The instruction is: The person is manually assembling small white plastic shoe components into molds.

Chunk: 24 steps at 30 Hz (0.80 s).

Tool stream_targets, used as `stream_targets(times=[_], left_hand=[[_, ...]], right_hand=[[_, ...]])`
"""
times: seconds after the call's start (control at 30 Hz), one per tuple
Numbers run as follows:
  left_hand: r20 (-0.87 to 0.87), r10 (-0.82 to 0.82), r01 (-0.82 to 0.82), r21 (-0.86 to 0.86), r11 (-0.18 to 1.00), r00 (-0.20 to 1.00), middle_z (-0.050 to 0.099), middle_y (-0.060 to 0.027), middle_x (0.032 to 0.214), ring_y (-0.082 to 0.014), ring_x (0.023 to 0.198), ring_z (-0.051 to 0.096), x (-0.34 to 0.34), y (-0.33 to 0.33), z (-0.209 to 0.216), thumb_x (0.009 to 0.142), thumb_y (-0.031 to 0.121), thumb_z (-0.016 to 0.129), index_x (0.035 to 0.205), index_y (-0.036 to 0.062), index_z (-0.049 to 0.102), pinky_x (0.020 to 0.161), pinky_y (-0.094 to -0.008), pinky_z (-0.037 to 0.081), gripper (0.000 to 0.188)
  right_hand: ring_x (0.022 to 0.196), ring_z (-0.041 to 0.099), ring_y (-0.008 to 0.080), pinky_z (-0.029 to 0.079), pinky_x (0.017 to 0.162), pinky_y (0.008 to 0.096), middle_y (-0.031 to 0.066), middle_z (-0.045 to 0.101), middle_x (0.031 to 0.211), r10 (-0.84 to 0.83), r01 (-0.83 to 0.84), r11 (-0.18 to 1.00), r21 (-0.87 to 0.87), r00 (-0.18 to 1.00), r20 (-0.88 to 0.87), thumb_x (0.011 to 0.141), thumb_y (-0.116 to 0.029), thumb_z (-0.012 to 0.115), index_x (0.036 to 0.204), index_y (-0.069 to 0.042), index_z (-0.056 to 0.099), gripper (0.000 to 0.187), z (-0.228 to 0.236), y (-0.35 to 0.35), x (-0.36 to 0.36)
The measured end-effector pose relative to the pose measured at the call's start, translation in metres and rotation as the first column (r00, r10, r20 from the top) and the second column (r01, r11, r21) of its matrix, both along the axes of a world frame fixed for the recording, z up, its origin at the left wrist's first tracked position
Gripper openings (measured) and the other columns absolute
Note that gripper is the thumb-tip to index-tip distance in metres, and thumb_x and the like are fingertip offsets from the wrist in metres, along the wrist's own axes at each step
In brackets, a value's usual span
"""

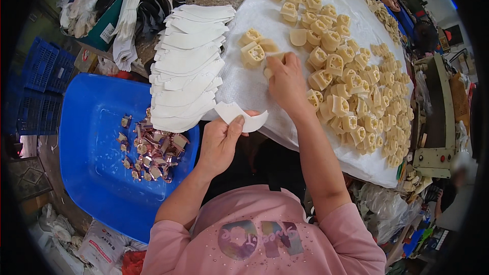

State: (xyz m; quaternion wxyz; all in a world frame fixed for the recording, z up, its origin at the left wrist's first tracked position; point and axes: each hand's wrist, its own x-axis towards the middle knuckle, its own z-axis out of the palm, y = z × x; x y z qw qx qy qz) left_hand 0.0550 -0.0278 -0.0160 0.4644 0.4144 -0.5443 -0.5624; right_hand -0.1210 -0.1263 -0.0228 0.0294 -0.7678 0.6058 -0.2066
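My left hand [222, 141] pinches a curved white cut piece [241, 117] between thumb and fingers, just past the front edge of the table. My right hand [286, 82] is over the white-covered table [232, 79], its fingers closed on a cream block heel [268, 73] that they mostly hide. Just left of it stand two more cream heels [252, 54], with a blurred cream shape beside them. A large heap of hollow cream heels [351, 84] spreads to the right. Overlapping white curved pieces [188, 63] lie in a long row on the left.
A blue plastic tub [89, 137] at the left holds several shiny brownish pieces [155, 150]. A green bin [104, 33] with bags and dark items stands behind it. Blue crates [41, 66] are at the far left. Another person's hand [391, 3] is at the far table edge.
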Motion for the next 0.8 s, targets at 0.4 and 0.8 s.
stream_targets(times=[0.4, 0.8], left_hand=[[-0.169, 0.136, -0.114, 0.134, 0.984, 0.976, 0.06, -0.007, 0.078, -0.0087, 0.066, 0.051, 0.014, 0.014, -0.015, 0.098, 0.023, 0.038, 0.109, -0.008, 0.058, 0.056, -0.0214, 0.038, 0.038], [-0.348, 0.325, -0.257, 0.228, 0.939, 0.88, 0.058, -0.0072, 0.075, -0.0097, 0.064, 0.052, 0.011, 0.021, -0.009, 0.098, 0.02, 0.039, 0.114, -0.0068, 0.053, 0.055, -0.0217, 0.039, 0.035]], right_hand=[[0.082, 0.052, 0.0318, 0.044, 0.071, 0.0406, 0.0159, 0.054, 0.09, 0.229, -0.21, 0.973, -0.097, 0.929, 0.29, 0.069, -0.002, 0.06, 0.098, -0.003, 0.06, 0.029, -0.007, 0.053, -0.004], [0.084, 0.049, 0.0301, 0.045, 0.075, 0.0376, 0.0128, 0.054, 0.102, 0.234, -0.195, 0.964, -0.181, 0.945, 0.226, 0.062, 0.011, 0.055, 0.105, -0.005, 0.059, 0.046, -0.004, 0.074, 0.001]])
